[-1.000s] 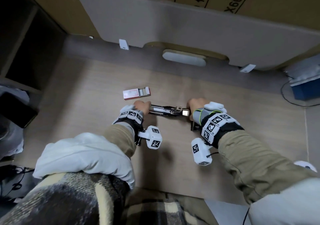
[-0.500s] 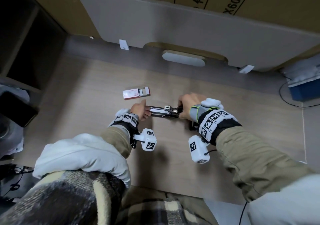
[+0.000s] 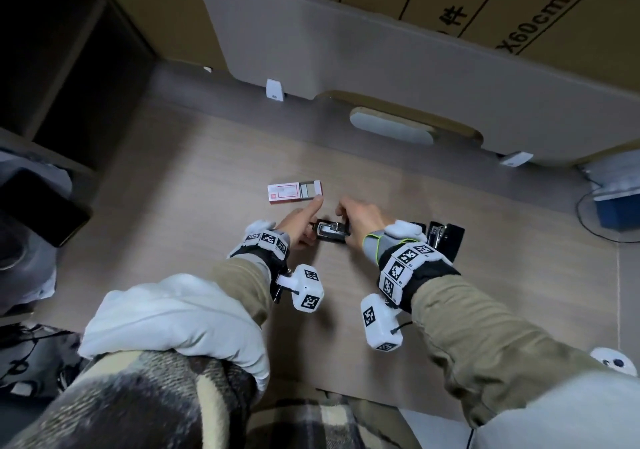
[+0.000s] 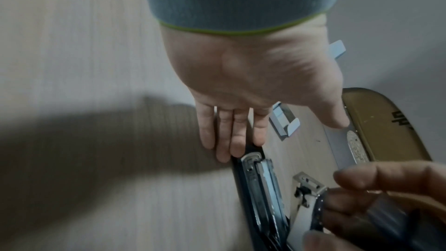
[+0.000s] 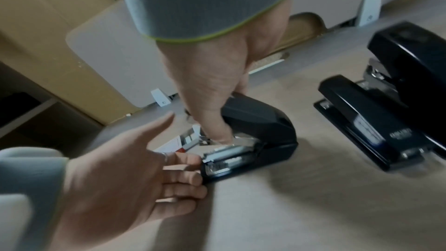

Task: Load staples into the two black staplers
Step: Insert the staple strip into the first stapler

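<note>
One black stapler (image 3: 331, 233) lies on the wooden desk between my hands; its metal magazine (image 4: 263, 188) shows under the half-lowered top cover (image 5: 255, 123). My right hand (image 3: 360, 218) grips that cover from above, thumb down on the metal part. My left hand (image 3: 299, 221) lies flat with straight fingers (image 5: 185, 175) against the stapler's front end, thumb pointing at the staple box. A second black stapler (image 3: 446, 237) lies folded open just right of my right wrist, also large in the right wrist view (image 5: 376, 121). The red-and-white staple box (image 3: 294, 192) sits slid open beyond my left hand.
A grey board (image 3: 381, 50) leans against cardboard boxes along the desk's far edge, with a white pad (image 3: 391, 126) at its foot. A blue box with a cable (image 3: 616, 206) sits at the far right. A dark shelf stands to the left.
The stapler was stretched out flat between my hands; my right hand has swung its cover leftward over the base. My left hand's fingers have straightened. The second stapler now shows beside my right wrist.
</note>
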A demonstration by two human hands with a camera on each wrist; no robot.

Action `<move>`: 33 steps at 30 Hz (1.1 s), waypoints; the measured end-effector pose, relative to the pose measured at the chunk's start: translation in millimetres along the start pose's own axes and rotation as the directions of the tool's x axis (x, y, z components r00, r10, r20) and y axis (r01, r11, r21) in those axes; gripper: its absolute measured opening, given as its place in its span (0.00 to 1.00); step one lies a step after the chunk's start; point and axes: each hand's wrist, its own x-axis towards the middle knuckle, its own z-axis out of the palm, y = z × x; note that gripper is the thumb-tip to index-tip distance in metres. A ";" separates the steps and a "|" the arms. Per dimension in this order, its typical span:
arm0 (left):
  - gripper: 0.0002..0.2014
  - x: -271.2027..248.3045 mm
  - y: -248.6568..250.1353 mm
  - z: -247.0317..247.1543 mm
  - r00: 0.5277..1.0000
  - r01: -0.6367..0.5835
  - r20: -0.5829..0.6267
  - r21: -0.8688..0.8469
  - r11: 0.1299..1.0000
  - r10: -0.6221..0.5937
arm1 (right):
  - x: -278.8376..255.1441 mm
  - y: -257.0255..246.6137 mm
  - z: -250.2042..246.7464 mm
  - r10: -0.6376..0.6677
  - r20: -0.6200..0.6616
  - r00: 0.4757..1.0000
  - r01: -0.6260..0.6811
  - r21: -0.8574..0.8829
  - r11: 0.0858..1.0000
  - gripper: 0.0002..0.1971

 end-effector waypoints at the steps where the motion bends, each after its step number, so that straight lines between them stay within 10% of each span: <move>1: 0.26 -1.5 -1.8 -3.2 1.000 -0.003 0.016 -0.018 1.000 0.003 | 1.3 -1.5 3.6 -0.009 -0.005 1.000 0.009 0.014 1.000 0.20; 24: 0.17 19.4 -23.0 -2.2 0.989 -0.112 -0.075 0.173 0.978 0.127 | 17.3 17.2 52.2 0.021 0.018 1.000 -0.019 -0.103 0.995 0.21; 33: 0.32 5.4 5.0 35.2 0.997 -0.027 -0.062 0.149 0.988 0.036 | -15.4 40.3 35.9 0.288 -0.137 0.948 -0.273 0.115 0.955 0.33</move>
